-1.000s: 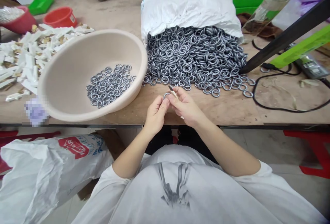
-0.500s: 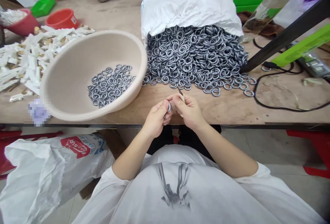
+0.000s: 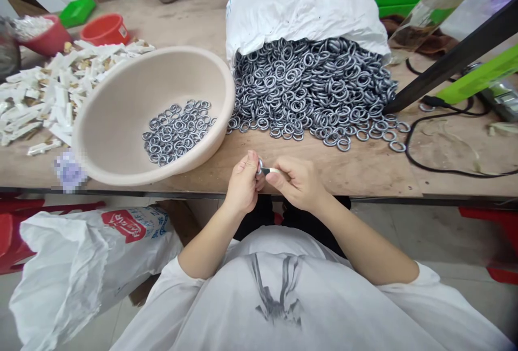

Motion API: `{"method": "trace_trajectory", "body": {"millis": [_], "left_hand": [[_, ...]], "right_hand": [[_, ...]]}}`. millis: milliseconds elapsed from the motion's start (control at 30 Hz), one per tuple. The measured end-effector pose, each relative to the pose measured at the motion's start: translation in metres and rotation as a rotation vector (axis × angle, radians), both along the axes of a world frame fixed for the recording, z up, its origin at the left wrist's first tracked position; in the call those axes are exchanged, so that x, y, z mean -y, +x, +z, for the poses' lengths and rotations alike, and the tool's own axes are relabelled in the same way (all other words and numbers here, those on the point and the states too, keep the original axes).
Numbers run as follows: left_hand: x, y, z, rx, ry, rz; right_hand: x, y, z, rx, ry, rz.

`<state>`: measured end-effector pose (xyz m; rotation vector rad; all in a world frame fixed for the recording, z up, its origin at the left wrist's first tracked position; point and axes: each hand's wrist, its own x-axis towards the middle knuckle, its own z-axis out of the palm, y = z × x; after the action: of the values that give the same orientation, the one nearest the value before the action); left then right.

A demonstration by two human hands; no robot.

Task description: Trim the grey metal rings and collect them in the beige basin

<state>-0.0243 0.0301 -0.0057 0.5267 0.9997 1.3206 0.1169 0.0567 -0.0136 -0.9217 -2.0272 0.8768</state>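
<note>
Between the thumb and fingers of my left hand [image 3: 242,183] is a shiny grey ring [image 3: 259,164], held just over the table's front edge. My right hand [image 3: 300,181] is closed around a small white-handled tool with a dark narrow tip [image 3: 265,171]. That tip points left and meets the ring, though the exact contact is too small to make out. Beyond my hands a big heap of similar grey rings [image 3: 307,92] spills from a white sack [image 3: 303,11]. To the left, a beige basin [image 3: 101,124] holds a smaller pile of rings [image 3: 178,132].
White strips [image 3: 60,92] lie heaped left of the basin, near a red bowl [image 3: 104,30]. A black slanted post [image 3: 445,65], a lime-green bar [image 3: 477,76] and a black cable [image 3: 408,146] are at right. Another white sack [image 3: 68,265] stands below the table's left side.
My right hand has turned the tool from pointing away from me to pointing left, its tip now at the ring. My left hand still holds the ring, now turned more into view.
</note>
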Motion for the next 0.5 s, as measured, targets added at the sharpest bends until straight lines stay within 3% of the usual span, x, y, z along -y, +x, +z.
{"method": "trace_trajectory", "body": {"millis": [167, 333, 400, 500], "left_hand": [[0.0, 0.002, 0.0, -0.022, 0.022, 0.0], [0.003, 0.006, 0.001, -0.012, -0.011, 0.008], [0.005, 0.007, 0.001, 0.003, -0.008, -0.013], [0.007, 0.002, 0.001, 0.031, 0.021, -0.052]], "right_hand": [[0.003, -0.001, 0.005, 0.102, 0.057, 0.014], [0.001, -0.002, 0.0, 0.129, 0.015, 0.019], [-0.006, 0.001, -0.005, 0.124, -0.026, -0.053], [-0.026, 0.006, -0.01, 0.134, -0.047, -0.301]]}}
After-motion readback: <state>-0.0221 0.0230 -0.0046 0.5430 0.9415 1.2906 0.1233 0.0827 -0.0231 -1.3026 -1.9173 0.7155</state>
